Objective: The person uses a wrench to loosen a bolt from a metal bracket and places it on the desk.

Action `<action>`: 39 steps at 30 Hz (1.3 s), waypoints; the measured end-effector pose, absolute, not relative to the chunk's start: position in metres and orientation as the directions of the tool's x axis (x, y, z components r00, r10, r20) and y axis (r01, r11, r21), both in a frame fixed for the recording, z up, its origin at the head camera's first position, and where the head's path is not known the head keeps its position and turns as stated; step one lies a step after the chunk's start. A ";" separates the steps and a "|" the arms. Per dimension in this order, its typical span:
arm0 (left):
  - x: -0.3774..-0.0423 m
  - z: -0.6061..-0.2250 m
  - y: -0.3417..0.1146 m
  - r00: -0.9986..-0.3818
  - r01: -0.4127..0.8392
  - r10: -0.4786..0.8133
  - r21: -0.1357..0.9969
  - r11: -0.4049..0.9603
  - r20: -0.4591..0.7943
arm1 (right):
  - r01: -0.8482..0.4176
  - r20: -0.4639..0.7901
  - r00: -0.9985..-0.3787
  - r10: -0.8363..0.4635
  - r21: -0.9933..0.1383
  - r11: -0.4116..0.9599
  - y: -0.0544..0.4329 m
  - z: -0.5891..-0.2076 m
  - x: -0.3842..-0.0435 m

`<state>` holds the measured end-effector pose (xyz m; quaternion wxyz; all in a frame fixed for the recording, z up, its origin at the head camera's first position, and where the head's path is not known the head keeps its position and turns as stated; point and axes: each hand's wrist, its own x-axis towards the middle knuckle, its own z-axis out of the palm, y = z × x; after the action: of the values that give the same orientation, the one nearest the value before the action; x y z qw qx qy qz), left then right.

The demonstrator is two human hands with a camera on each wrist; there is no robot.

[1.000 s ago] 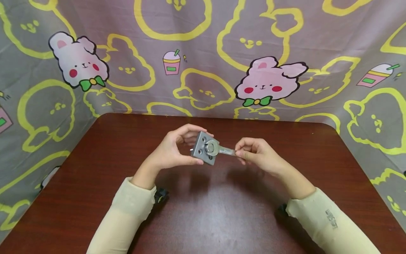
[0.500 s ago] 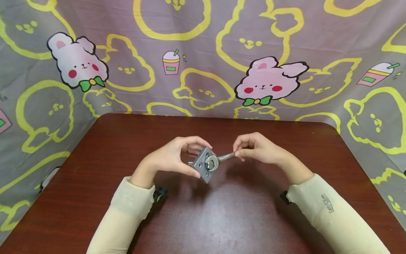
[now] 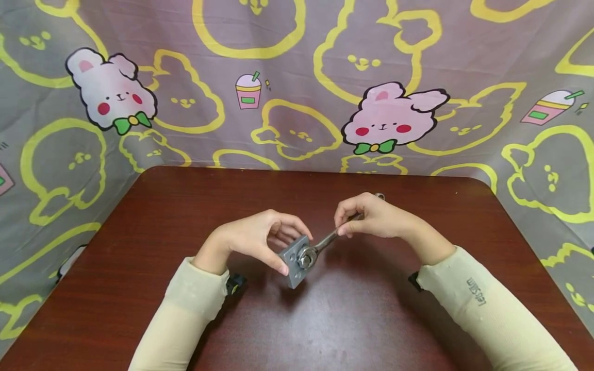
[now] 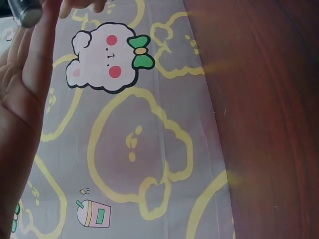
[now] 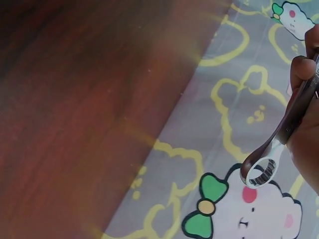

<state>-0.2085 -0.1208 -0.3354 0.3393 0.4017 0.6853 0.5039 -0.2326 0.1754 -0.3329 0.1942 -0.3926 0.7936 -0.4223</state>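
My left hand (image 3: 250, 236) grips a grey square plate (image 3: 295, 279) with several holes, thumb on the near edge and fingers behind. A bolt head (image 3: 304, 262) stands out of the plate's face. Around it sits one end of a metal combination wrench (image 3: 327, 240). My right hand (image 3: 378, 220) pinches the wrench's shaft between thumb and fingers. The wrench's free ring end (image 5: 262, 172) sticks out past that hand in the right wrist view. At the top left corner of the left wrist view, a round metal end (image 4: 30, 16) shows beside the left hand's fingers.
Both hands are above a dark red-brown wooden table (image 3: 325, 330). A cloth curtain (image 3: 297, 62) with cartoon rabbits hangs along the table's back and sides. Dark wrist camera mounts (image 3: 235, 284) show below the sleeves.
The plate has come down and nearer, tilting in my left hand. The wrench has swung with it, so its shaft now slants up to the right and its free end shows beyond my right hand.
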 end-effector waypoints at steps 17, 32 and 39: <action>-0.214 -0.343 -0.125 -0.495 0.226 0.867 0.954 0.194 -0.059 | -0.546 0.065 -0.648 -0.759 -0.735 0.402 0.183 -0.316 -0.237; -0.206 -0.344 -0.119 -0.729 0.567 0.510 0.821 0.074 0.458 | -0.272 0.161 -0.915 -0.369 -0.923 0.273 0.193 -0.351 -0.202; -0.205 -0.344 -0.108 -0.663 0.742 0.351 0.642 0.193 0.661 | -0.094 0.075 -0.965 -0.253 -0.993 0.065 0.164 -0.358 -0.182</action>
<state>-0.2047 -0.1075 -0.3443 -0.1882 0.3648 0.7491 0.5200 -0.1825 0.1642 -0.3585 0.0590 -0.1192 0.7273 -0.6733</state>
